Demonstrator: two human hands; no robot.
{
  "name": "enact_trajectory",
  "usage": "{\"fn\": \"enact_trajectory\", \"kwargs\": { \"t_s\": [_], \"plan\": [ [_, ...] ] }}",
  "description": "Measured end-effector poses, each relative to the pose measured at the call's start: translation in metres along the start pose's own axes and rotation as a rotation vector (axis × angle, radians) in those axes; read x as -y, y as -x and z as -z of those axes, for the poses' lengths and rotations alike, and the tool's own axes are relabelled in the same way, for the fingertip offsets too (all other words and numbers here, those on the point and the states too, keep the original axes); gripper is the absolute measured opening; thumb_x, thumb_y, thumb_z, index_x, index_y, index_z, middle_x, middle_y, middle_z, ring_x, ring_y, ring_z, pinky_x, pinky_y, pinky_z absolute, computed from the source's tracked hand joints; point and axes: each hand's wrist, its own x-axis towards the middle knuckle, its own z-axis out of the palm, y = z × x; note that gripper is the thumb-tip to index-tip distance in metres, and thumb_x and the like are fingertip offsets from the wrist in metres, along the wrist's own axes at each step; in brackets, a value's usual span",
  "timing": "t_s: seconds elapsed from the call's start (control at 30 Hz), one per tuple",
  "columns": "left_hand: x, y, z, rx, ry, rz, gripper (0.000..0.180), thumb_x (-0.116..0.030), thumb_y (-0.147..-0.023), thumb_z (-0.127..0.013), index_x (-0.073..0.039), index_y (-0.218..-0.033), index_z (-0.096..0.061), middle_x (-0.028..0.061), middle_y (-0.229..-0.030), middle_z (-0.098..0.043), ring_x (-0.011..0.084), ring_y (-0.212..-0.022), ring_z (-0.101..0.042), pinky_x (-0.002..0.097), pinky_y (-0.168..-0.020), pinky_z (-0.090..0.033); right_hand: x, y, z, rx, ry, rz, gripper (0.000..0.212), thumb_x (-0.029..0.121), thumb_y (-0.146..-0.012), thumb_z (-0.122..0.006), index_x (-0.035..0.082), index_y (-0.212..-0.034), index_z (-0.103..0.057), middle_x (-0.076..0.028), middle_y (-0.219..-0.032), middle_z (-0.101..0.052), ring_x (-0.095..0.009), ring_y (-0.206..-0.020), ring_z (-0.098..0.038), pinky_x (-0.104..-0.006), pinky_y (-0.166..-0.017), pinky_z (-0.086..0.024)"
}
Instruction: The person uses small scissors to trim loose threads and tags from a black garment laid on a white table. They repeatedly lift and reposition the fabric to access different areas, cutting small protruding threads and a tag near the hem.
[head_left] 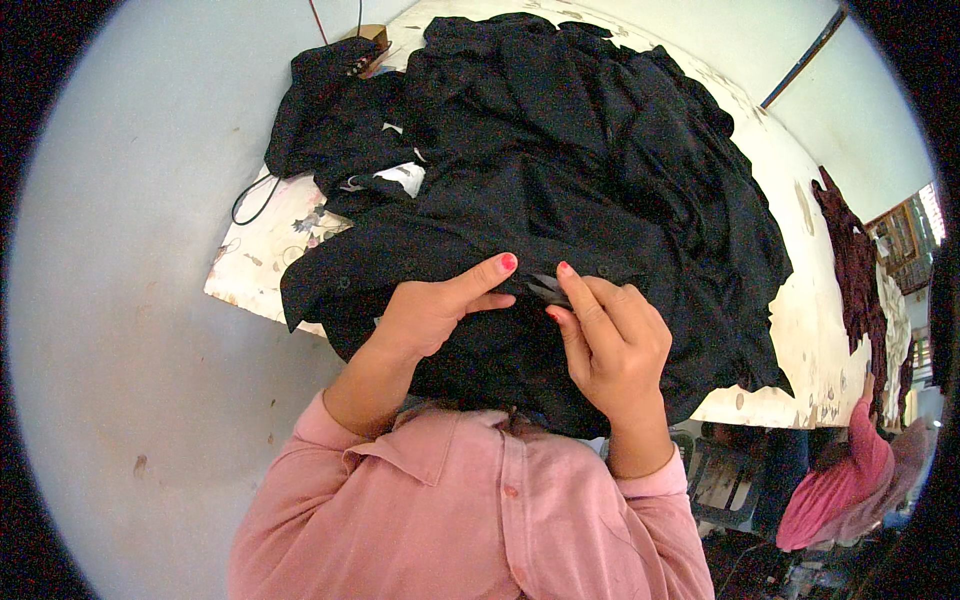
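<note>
A large black cloth garment (520, 200) lies in folds across the table in front of me. Its near edge hangs against my body. My left hand (430, 310) grips the cloth close to this edge, thumb stretched along the top and some fingers hidden in the folds. In my right hand (620, 345) is a small pair of grey thread snips (546, 288), pinched between thumb and fingers. The pointed blades face left, toward my left thumb, and lie close over the fabric. Whether they touch a thread is too small to tell.
The pale, stained table (240, 265) shows at the left and right. A smaller black heap (340, 120) with a loose cord lies at the far left, beside a plain wall (130, 250). At the right, a person in pink (840, 480) stands by hanging dark red cloth (850, 265).
</note>
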Motion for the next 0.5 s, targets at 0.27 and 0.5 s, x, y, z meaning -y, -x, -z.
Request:
{"fn": "enact_trajectory", "kwargs": {
  "t_s": [0.27,0.5],
  "plan": [
    [0.0024,-0.0024,0.0008,-0.032,-0.009,0.028,0.029,-0.007,-0.084,-0.071,-0.006,-0.113,-0.064,0.0069,-0.106,-0.067,0.0197,-0.09,-0.067,0.0346,-0.07,-0.059,0.0028,-0.0028,-0.0081,-0.011,0.001,0.04,0.04,0.015,-0.073,-0.074,0.009,-0.112,-0.067,-0.004,-0.089,-0.065,-0.018,-0.06,-0.055,-0.0292,-0.05,-0.043],
    [0.0025,-0.0027,0.0005,0.088,0.08,0.03,0.038,-0.022,-0.083,-0.075,0.009,-0.102,-0.064,0.0118,-0.107,-0.064,0.0186,-0.091,-0.064,0.031,-0.077,-0.058,-0.0006,-0.0044,-0.01,0.008,-0.197,-0.062,0.039,0.008,-0.071,-0.075,0.005,-0.109,-0.066,-0.009,-0.088,-0.066,-0.022,-0.067,-0.062,-0.0294,-0.06,-0.049]
  ]
}}
